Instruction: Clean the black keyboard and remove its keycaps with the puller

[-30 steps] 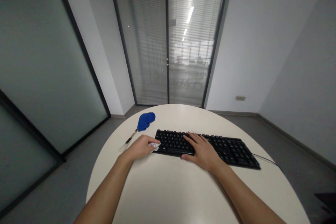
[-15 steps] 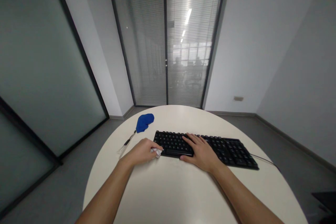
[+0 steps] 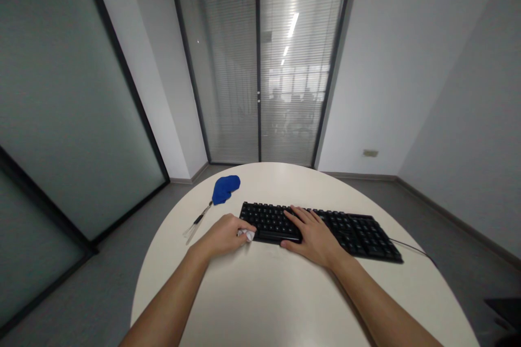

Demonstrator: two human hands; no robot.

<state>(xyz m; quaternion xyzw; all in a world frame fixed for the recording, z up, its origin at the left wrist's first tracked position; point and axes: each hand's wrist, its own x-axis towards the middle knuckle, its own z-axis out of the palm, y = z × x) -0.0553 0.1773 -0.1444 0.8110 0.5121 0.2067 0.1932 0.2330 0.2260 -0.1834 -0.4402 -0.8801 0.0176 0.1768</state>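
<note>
Your left hand (image 3: 223, 235), clamped on a white wipe (image 3: 246, 235), has slid from the keyboard's (image 3: 321, 224) left end to its front edge; your right hand (image 3: 313, 237) stays spread flat on the keys, steadying it on the desk (image 3: 260, 303)

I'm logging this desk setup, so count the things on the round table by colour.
Black: 1, keyboard
Blue: 1, duster
White: 1, crumpled wipe in the left hand
Total: 3

No readable txt; keyboard (image 3: 321, 223) key legends prob. too small, blurred to read.
</note>
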